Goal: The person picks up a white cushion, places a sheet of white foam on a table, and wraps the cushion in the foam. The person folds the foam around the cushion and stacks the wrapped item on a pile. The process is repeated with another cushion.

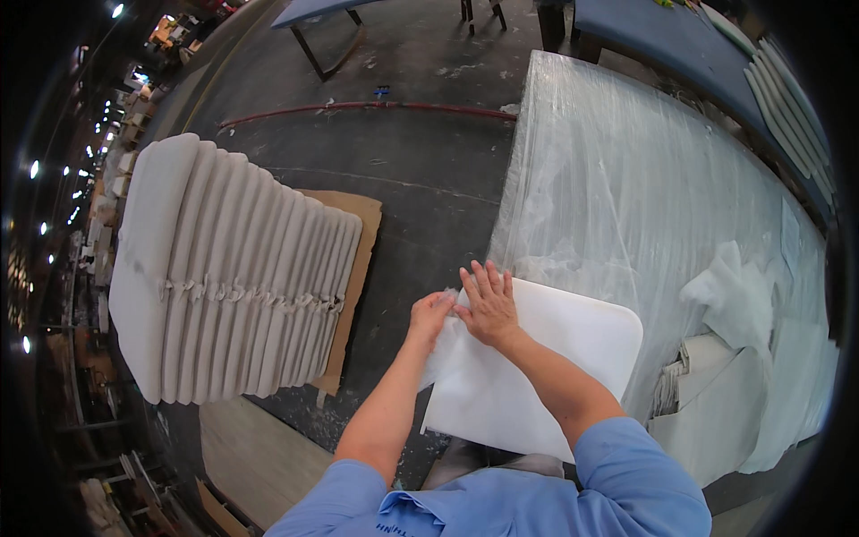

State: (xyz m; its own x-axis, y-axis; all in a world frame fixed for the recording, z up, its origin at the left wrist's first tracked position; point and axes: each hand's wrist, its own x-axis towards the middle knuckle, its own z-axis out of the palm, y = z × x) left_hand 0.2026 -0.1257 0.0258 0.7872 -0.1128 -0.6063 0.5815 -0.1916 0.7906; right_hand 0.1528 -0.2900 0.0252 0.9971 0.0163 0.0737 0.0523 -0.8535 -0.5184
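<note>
Right hand (489, 306): spread flat atop white panel (504, 391) | left hand (431, 316): pinching filmy sheet (442, 358) at panel's edge

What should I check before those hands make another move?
1. Right hand steadying the white, round-cornered flat panel: ok; it lies palm down, fingers spread, near the far left corner.
2. Left hand gripping the thin, wispy white sheeting: ok; the fingertips look pinched on it.
3. Sheeting smooth along the panel's left edge: not ok; it hangs loose and crumpled.
4. Pale grey stack of padded panels apart from both hands: ok; it stands off to the left.
5. Long red hose away from the hands: ok; it lies on the floor beyond.
6. Panel's underside: cannot tell; hidden.
</note>
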